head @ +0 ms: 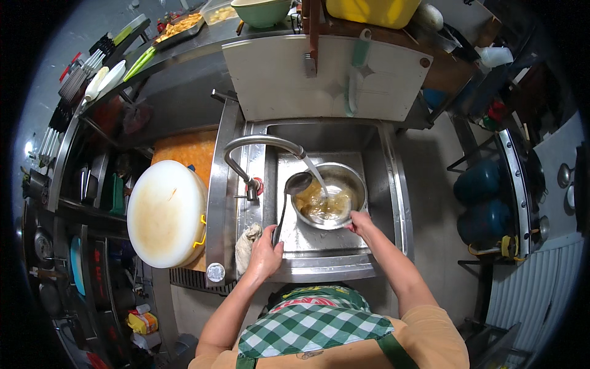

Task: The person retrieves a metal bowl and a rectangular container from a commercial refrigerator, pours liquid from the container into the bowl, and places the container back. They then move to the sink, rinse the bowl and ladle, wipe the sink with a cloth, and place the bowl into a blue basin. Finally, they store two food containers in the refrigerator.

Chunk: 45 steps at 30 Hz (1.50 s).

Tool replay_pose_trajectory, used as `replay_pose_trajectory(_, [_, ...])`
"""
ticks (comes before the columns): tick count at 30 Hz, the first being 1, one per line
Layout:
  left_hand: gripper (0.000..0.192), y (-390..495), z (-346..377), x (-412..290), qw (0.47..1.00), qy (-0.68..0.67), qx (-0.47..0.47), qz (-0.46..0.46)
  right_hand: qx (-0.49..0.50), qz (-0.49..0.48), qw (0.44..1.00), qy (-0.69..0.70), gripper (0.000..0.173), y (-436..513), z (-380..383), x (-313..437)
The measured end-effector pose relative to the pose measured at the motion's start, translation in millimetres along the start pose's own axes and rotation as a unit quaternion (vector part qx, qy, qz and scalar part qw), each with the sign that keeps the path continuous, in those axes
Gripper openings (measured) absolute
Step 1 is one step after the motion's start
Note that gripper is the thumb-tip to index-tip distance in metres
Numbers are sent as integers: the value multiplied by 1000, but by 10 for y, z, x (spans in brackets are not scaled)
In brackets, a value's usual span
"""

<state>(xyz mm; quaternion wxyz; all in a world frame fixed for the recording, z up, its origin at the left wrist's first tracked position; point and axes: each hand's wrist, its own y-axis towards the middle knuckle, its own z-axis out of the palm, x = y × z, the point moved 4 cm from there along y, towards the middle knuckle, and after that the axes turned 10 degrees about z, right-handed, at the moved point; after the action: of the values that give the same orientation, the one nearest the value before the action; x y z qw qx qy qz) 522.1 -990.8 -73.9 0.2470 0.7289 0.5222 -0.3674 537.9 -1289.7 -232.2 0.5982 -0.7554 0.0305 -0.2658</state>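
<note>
A round stainless steel pot (329, 196) sits inside the metal sink (322, 267), with yellowish-brown liquid in it. Water runs into it from the curved faucet (265, 140). My right hand (361, 222) grips the pot's near right rim. In my left hand (267, 253) is the dark handle of a ladle (298, 183); its bowl hangs at the pot's left rim, under the stream's left side. Whether the ladle touches the pot I cannot tell. A crumpled pale cloth (247, 246) lies on the sink's ledge, left of my left hand.
Left of the sink stands a large round white lid or board (166, 214) with yellow clips at its side. A white panel (286, 78) with a green-handled brush (357, 69) rises behind the sink. A shelf with a green bowl (262, 11) is beyond. Blue gas cylinders (479, 180) stand right.
</note>
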Motion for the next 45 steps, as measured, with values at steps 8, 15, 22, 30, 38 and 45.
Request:
replay_pose_trajectory(8, [39, -205, -7, 14, 999, 2, 14, -37, -301, -402, 780, -373, 45, -881, -162, 640])
replay_pose_trajectory(15, [39, -335, 108, -86, 998, 13, 35, -46, -361, -510, 618, -477, 64, -1581, -233, 862])
replay_pose_trajectory(22, [36, -413, 93, -215, 996, 4, 81, -37, -505, -596, 458, -424, 66, -2333, -498, 1082])
replay_pose_trajectory(30, [38, -375, 0, -799, 973, -182, 143, -19, -402, -587, 656, -251, 68, -2687, -996, 854])
replay_pose_trajectory(38, [27, -135, 635, -1035, 842, -465, 227, -152, -60, -239, 968, 41, 19, -1931, -1119, -279])
replay_pose_trajectory(45, [34, -106, 793, -576, 746, -550, 245, -284, -53, -204, 969, 127, 19, -1789, -1292, -579])
